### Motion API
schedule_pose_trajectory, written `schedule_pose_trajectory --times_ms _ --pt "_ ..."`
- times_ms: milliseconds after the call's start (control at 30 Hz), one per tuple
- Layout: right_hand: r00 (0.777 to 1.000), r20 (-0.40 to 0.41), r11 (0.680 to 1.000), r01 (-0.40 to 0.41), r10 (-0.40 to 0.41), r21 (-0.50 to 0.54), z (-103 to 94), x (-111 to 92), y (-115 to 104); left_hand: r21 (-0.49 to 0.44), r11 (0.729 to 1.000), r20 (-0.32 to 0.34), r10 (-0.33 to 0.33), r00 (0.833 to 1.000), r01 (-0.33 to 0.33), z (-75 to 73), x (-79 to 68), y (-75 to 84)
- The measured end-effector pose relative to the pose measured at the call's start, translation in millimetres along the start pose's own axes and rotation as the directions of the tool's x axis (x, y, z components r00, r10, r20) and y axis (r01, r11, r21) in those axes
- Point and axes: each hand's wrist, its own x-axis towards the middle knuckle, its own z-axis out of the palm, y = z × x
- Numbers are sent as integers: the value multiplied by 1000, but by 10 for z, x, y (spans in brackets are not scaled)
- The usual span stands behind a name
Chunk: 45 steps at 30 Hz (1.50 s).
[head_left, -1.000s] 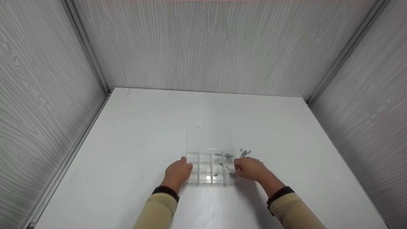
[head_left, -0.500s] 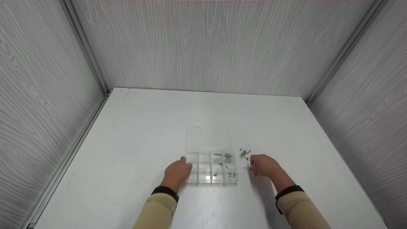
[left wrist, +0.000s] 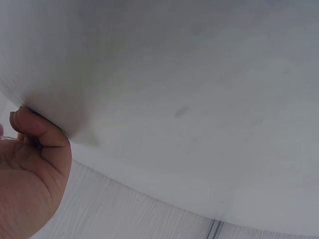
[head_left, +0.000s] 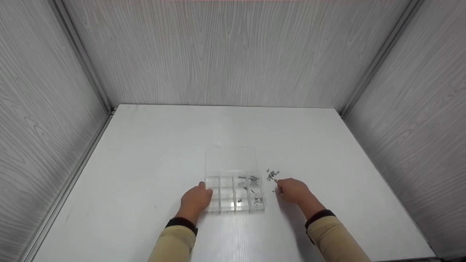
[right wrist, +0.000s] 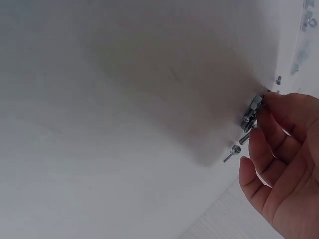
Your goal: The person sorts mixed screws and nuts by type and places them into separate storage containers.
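A clear plastic compartment box [head_left: 227, 210] lies with its clear lid [head_left: 231, 159] folded back on the white table. Screws [head_left: 253, 178] and nuts [head_left: 257, 200] sit in some right-hand compartments. My left hand [head_left: 196, 199] grips the box's left edge; curled fingers also show in the left wrist view. Right of the box, my right hand [head_left: 293, 190] has its thumb and forefinger together at a small pile of metal screws and nuts [right wrist: 251, 114]. Whether a piece is pinched between those fingertips is hidden. The other fingers are loosely bent.
One tiny loose piece [head_left: 273, 191] lies between the box and my right hand. Pale wood-grain panels [head_left: 225, 54] wall the table [head_left: 156, 145] at the back and both sides.
My right hand has left the box's right side, moved right, then closed in on the loose hardware pile. My left hand stays on the box edge. The head view has shifted slightly.
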Motion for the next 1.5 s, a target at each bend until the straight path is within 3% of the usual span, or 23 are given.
schedule_pose_trajectory --times_ms 333,733,867,1033,1267,1500 --pt "998 38 999 -42 43 -20 11 59 -87 -1 1000 -20 0 1000 0 -7 -31 -67" --pt "999 -11 999 -41 40 -22 -21 119 -30 -15 1000 -5 -14 1000 14 32 35 -39" --pt "999 -5 999 -36 36 34 -115 129 -122 -15 1000 0 -17 1000 17 31 36 -43" --pt "998 -60 991 23 -15 133 -230 136 -196 -14 1000 -2 -11 1000 11 37 28 -24" --pt "995 -92 945 67 -39 321 -255 209 -206 -15 1000 -16 6 1000 -6 25 14 5" --pt "989 -132 933 103 -61 344 -305 289 -274 34 999 0 13 1000 -12 9 14 28"
